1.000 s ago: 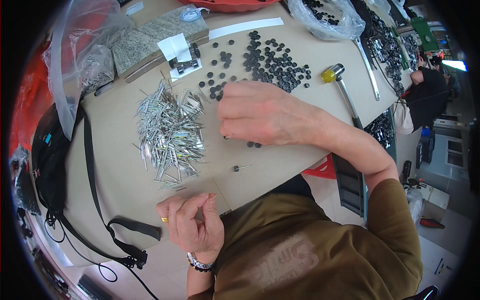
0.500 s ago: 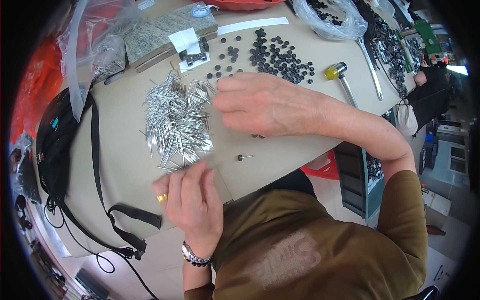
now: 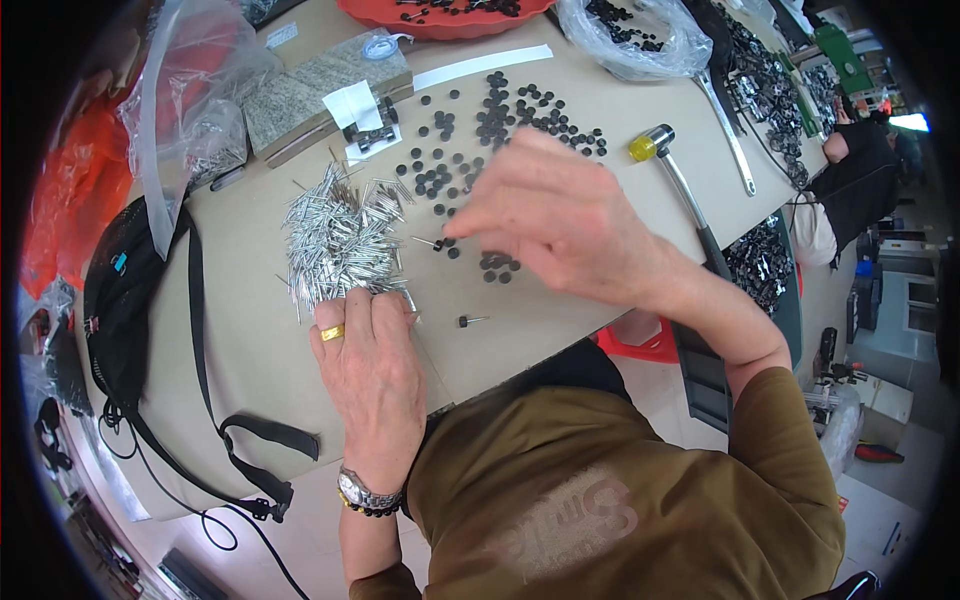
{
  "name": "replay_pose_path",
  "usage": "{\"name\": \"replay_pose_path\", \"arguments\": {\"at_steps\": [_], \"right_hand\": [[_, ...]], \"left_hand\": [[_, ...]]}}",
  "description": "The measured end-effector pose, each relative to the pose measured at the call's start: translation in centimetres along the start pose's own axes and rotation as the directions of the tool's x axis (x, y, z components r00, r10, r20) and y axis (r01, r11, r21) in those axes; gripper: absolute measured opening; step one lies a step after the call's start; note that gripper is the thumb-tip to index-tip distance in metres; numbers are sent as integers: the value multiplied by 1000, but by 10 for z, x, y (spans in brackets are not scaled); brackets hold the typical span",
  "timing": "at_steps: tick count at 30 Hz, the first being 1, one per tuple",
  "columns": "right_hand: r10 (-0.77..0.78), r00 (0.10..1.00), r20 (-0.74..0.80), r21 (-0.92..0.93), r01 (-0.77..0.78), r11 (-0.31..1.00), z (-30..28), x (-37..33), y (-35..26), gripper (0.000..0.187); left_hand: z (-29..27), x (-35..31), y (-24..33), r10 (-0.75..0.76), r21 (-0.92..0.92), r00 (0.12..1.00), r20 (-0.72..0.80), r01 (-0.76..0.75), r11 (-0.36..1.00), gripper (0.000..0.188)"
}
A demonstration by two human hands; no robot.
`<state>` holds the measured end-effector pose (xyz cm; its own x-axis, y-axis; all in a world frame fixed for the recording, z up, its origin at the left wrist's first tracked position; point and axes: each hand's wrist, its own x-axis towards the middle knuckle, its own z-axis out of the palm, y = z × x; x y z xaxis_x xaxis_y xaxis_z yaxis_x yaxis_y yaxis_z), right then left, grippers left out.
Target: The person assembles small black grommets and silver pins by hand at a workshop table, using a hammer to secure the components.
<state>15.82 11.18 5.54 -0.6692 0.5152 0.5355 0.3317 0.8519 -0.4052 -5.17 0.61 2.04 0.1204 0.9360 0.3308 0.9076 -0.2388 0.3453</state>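
Left hand (image 3: 365, 365) moved up, fingertips now touching pin pile (image 3: 335, 240).

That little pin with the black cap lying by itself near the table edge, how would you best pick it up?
Pinch the assembled pin from above, probably at its black cap end on the left, the thickest part. It lies flat on the table, thin shaft pointing right, apart from the pile of metal pins, so the fingers have room on both sides.

Yellow-headed hammer (image 3: 652, 143) lies at 1 o'clock on the tan bench (image 3: 250, 330). Black bag (image 3: 125, 290) w/ strap at 9 (hanging partly off the edge). Red tray (image 3: 440, 14) at 12, clear plastic bag (image 3: 195, 85) at 10–11, grey stone block (image 3: 320, 85) beside it.
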Motion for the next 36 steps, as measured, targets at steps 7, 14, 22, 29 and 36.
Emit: {"name": "replay_pose_path", "arguments": {"at_steps": [7, 14, 22, 29, 36], "right_hand": [[228, 968, -109, 378, -172, 910, 26, -32, -53, 31], [283, 932, -227, 538, -122, 834, 34, -52, -56, 25], [361, 925, -117, 477, -266, 838, 17, -32, -39, 13], [305, 941, -147, -3, -309, 951, 29, -18, 22, 11], [347, 935, -69, 18, -346, 938, 37, -18, 24, 12]], "left_hand": [[-18, -7, 27, -181, -504, 981, 73, 193, 842, 13], [-10, -20, 36, -243, -870, 836, 493, 463, -172, 16], [0, -9, 30, -149, -720, 786, 600, 450, -528, 19], [-7, -13, 4, -246, -765, 784, 570, 396, -508, 12], [-10, -18, 1, -205, -571, 729, 653, 296, -766, 9]]}}
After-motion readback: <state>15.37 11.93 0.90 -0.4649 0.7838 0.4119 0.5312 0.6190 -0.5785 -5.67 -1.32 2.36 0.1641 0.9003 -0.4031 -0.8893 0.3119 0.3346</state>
